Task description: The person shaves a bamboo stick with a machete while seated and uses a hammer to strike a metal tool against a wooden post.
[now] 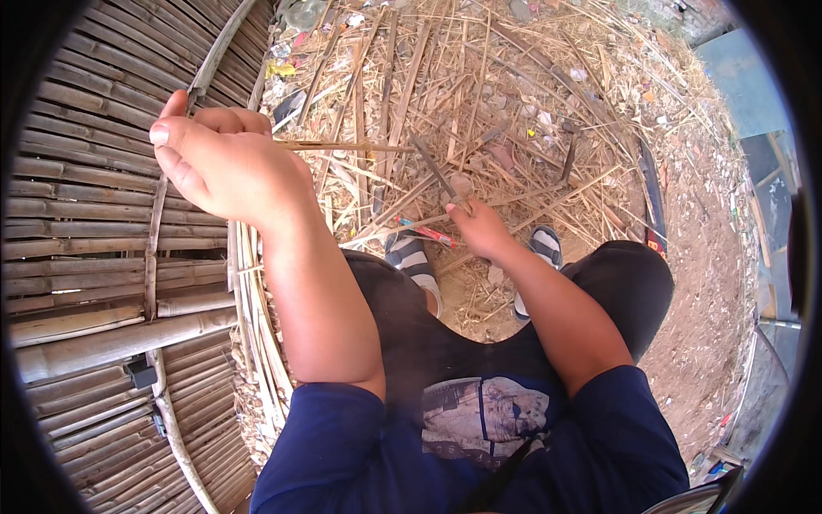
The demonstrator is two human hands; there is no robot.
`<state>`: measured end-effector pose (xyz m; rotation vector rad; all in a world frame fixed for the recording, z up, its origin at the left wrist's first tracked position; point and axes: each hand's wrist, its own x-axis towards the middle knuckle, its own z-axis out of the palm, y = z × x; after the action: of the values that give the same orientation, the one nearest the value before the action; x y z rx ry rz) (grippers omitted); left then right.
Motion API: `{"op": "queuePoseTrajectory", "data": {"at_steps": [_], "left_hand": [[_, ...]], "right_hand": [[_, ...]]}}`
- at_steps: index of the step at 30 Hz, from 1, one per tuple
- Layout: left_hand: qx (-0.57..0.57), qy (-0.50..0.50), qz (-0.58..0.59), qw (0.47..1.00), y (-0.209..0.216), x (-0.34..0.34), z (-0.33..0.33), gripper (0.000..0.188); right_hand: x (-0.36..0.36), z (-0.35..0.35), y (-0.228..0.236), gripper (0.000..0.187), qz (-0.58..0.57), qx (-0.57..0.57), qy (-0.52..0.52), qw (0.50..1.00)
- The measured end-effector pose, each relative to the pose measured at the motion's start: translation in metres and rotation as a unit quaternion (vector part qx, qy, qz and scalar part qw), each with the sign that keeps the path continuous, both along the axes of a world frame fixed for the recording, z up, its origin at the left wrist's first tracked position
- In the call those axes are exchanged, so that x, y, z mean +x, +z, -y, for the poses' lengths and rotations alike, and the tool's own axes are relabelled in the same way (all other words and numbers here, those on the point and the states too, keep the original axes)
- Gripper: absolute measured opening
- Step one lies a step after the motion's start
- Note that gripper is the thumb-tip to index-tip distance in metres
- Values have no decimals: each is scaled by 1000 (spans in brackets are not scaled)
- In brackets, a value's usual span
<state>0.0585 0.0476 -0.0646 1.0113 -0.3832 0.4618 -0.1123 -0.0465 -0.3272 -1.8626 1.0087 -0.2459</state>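
Note:
My left hand (218,163) is raised at the left, in front of the bamboo wall, its fingers curled. A thin bamboo strip (351,146) runs out to the right from behind this hand, which seems to grip it; the gripped part is hidden. Lower and to the right, between my knees, my right hand (481,230) is closed round the handle end of a knife (435,166). Its dark, narrow blade slants up and left, and its tip lies by the strip's right end. Whether blade and strip touch, I cannot tell.
Split bamboo pieces and shavings (445,68) litter the ground ahead. The slatted bamboo wall (86,180) rises close on my left, with a bundle of strips (257,317) along its foot. A red-and-blue wrapper (428,231) lies near my sandalled feet. Bare earth (698,283) stretches along the right.

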Motion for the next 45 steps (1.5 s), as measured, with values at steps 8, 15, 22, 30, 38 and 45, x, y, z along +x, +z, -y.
{"op": "queuePoseTrajectory", "data": {"at_steps": [8, 15, 22, 30, 38, 45], "left_hand": [[-6, 22, -19, 1000, 0, 13, -6, 32], [-7, 23, -18, 1000, -4, 9, -9, 31], [-7, 23, -33, 999, -5, 18, -16, 34], [-3, 29, -28, 999, 1, 5, 0, 36], [-24, 40, -29, 998, -2, 23, -16, 34], [1, 41, -16, 999, 0, 12, -4, 37]], "right_hand": [[9, -27, 136, 43, 212, 102, 85, 968], [25, -58, 96, 42, 193, -40, 147, 969], [19, -46, 120, 45, 181, 17, 162, 970], [12, -46, 95, 45, 213, -46, 147, 965], [15, -36, 120, 40, 173, -4, 174, 969], [10, -43, 128, 44, 184, -52, 144, 971]]}}
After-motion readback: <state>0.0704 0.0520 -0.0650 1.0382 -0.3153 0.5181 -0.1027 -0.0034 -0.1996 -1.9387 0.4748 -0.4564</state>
